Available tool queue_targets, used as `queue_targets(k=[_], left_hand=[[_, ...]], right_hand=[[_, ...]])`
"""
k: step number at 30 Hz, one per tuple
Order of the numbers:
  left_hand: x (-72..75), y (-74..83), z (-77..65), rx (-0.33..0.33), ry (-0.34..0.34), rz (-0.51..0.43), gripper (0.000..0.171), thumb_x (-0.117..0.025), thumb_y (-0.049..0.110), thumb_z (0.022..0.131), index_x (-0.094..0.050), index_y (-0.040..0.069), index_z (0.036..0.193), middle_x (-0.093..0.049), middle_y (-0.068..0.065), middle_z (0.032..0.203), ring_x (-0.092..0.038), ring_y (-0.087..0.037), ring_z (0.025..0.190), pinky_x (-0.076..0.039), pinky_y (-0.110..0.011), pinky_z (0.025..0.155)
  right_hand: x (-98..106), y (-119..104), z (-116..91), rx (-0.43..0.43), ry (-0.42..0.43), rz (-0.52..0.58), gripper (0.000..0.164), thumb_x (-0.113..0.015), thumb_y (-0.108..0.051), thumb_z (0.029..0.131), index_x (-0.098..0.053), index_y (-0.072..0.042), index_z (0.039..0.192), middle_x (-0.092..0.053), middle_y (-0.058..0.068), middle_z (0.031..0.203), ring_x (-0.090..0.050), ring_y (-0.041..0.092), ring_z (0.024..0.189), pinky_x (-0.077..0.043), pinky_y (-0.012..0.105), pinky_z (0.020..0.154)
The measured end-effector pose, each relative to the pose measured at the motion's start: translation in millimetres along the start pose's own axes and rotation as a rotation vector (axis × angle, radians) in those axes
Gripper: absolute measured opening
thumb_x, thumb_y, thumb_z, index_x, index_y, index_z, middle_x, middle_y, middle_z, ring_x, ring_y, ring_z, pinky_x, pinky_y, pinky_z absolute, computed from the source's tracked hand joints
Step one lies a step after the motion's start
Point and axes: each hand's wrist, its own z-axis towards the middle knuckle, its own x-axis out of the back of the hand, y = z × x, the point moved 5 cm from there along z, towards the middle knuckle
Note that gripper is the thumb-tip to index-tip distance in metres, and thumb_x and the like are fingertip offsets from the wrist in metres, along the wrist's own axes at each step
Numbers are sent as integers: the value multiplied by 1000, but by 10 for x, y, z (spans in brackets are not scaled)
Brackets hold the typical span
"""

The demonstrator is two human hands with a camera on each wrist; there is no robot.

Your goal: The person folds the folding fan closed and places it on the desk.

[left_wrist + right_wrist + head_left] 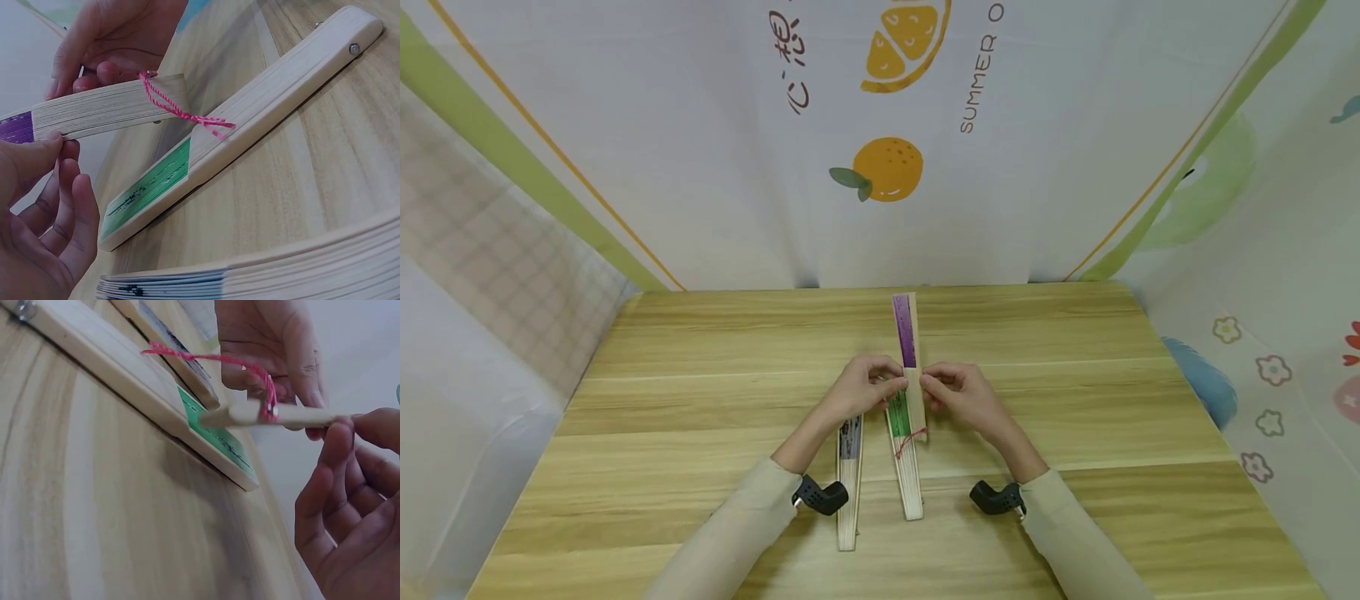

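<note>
Between both hands, a folded purple hand fan (905, 329) with wooden ribs is held above the table. My left hand (867, 387) pinches its left edge with thumb and fingers. From the other side my right hand (964, 393) pinches its right edge. A pink cord (178, 112) hangs from the pivot end of that fan. Under it lies a folded green fan (156, 184), flat on the wood and partly covered in the head view. Left of this one, below my left wrist, rests a folded fan with a grey-blue section (850, 442), partly hidden by the hand.
The wooden table (700, 400) has a light grain. Behind it hangs a white curtain (730, 208) with orange prints, and a patterned cloth (1247, 358) is at the right. A black wrist camera (822, 495) sits on each sleeve.
</note>
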Motion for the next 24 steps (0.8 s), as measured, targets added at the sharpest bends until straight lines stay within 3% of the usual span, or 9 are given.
queue_targets(k=[10,15,24], left_hand=[[0,-2,-4,-1,-6,10,14,-64,3,100,-71,-3,111,-69,-17,97,-67,-37,79,-60,-47,68],[-8,21,-9,-20,-22,13,19,-65,12,102,-72,-2,112,-70,-12,100,-68,-36,82,-60,-48,69],[-22,35,-17,-7,-17,16,24,-66,21,102,-73,-1,111,-70,-9,101,-68,-34,82,-60,-48,70]], right_hand=[[-25,8,10,-31,13,-30,21,-59,-7,104,-70,9,112,-65,16,81,-60,43,72,-54,36,62],[-35,35,14,-51,13,-29,22,-57,-7,106,-69,9,113,-64,18,81,-59,46,73,-54,38,62],[-50,73,13,-61,-8,-36,24,-58,-13,106,-70,6,113,-64,11,81,-61,34,71,-56,35,63]])
